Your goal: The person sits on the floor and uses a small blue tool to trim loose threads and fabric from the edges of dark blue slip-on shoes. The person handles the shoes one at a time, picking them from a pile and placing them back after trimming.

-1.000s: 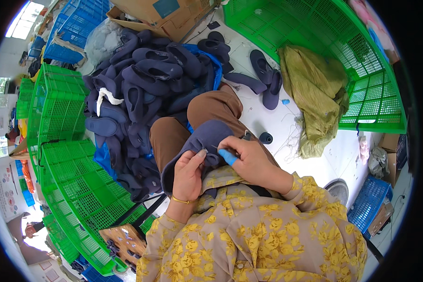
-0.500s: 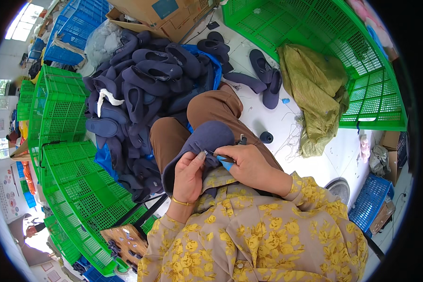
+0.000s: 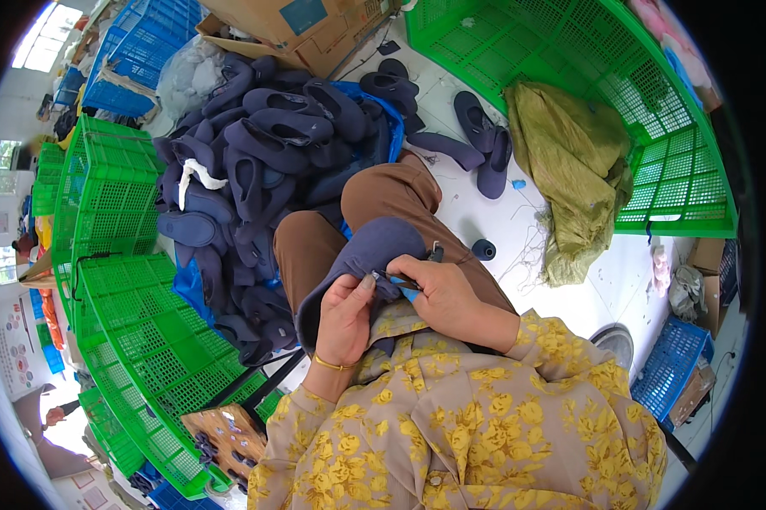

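Note:
A navy fabric shoe (image 3: 381, 244) lies across my lap, its rounded end pointing away from me. My left hand (image 3: 345, 319) grips its near side, thumb and fingers pinched on the edge. A small pale bit shows at the thumb tip, too small to name. In my right hand (image 3: 455, 297) is a small dark pointed tool (image 3: 402, 280), its tip touching the shoe's edge beside the left thumb. Its full shape is hidden by the fingers, though a dark end sticks out above the fist. Something blue shows at the right fingers.
A big heap of navy shoes (image 3: 264, 136) lies ahead to the left. Green crates (image 3: 158, 314) line the left; another crate (image 3: 680, 127) stands at the far right, beside an olive sack (image 3: 561, 170). A thread spool (image 3: 483, 249) and loose shoes (image 3: 476, 127) are on the floor.
My right hand has shifted slightly, and the tool's tip sits a little differently against the shoe's edge. The left hand keeps its hold. The whole view has moved very slightly.

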A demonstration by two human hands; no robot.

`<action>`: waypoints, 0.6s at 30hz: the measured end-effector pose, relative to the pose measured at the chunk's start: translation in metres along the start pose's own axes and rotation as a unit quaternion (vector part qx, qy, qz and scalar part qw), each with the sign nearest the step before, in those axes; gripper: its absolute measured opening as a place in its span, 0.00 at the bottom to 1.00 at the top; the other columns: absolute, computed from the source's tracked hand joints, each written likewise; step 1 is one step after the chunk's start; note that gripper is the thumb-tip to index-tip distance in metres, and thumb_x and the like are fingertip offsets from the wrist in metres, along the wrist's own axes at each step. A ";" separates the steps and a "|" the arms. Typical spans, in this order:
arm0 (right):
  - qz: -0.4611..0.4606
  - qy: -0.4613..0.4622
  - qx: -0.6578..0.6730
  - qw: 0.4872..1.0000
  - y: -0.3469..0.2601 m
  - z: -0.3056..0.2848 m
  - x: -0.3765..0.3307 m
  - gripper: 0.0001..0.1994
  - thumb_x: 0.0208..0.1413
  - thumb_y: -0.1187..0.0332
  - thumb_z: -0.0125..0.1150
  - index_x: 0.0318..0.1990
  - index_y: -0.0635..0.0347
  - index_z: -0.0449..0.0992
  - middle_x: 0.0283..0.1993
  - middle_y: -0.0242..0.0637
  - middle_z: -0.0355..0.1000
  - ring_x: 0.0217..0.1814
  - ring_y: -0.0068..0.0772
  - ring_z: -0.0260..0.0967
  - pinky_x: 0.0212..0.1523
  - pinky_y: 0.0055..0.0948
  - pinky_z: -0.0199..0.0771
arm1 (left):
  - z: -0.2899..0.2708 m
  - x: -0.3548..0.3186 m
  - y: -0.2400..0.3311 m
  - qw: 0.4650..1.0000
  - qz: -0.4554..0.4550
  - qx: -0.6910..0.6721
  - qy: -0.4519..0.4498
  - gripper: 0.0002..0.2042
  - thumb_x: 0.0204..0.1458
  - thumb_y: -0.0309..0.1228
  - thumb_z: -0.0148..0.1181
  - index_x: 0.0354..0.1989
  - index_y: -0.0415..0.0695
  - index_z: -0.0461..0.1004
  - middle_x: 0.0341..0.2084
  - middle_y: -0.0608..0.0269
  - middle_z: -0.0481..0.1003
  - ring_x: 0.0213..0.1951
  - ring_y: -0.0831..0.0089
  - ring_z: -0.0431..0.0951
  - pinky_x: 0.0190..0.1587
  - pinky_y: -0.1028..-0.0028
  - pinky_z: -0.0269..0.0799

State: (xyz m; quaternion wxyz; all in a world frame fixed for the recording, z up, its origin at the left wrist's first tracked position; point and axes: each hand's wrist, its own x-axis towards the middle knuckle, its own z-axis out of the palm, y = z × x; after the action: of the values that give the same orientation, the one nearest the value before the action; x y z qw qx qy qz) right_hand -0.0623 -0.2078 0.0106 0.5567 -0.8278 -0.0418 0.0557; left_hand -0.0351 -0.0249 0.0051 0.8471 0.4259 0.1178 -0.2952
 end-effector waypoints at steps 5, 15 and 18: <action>0.001 0.018 0.013 1.000 0.000 0.006 0.000 0.18 0.46 0.83 0.52 0.46 0.53 0.70 0.32 0.46 0.74 0.36 0.53 0.73 0.34 0.43 0.71 | -0.001 0.000 -0.004 1.000 -0.002 -0.006 -0.013 0.12 0.61 0.25 0.55 0.51 0.36 0.72 0.46 0.61 0.77 0.47 0.76 0.75 0.55 0.74 0.68; 0.020 0.002 0.029 0.999 -0.007 0.003 -0.001 0.15 0.50 0.82 0.53 0.45 0.55 0.68 0.33 0.48 0.74 0.38 0.55 0.73 0.36 0.43 0.71 | -0.014 -0.002 -0.011 0.998 0.022 -0.036 -0.041 0.12 0.60 0.24 0.56 0.51 0.36 0.73 0.47 0.61 0.77 0.48 0.76 0.75 0.56 0.75 0.67; -0.008 0.045 0.049 0.998 -0.003 0.014 -0.001 0.12 0.53 0.82 0.51 0.44 0.57 0.67 0.31 0.45 0.72 0.32 0.44 0.73 0.32 0.35 0.70 | -0.007 -0.004 -0.010 0.999 0.022 -0.032 -0.019 0.13 0.60 0.24 0.56 0.52 0.37 0.72 0.48 0.61 0.76 0.49 0.75 0.74 0.57 0.74 0.66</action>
State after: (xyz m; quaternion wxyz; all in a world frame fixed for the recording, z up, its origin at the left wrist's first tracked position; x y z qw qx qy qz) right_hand -0.0657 -0.1935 0.0082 0.5981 -0.8010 -0.0208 0.0158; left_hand -0.0440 -0.0222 -0.0045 0.8688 0.3954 0.1017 -0.2802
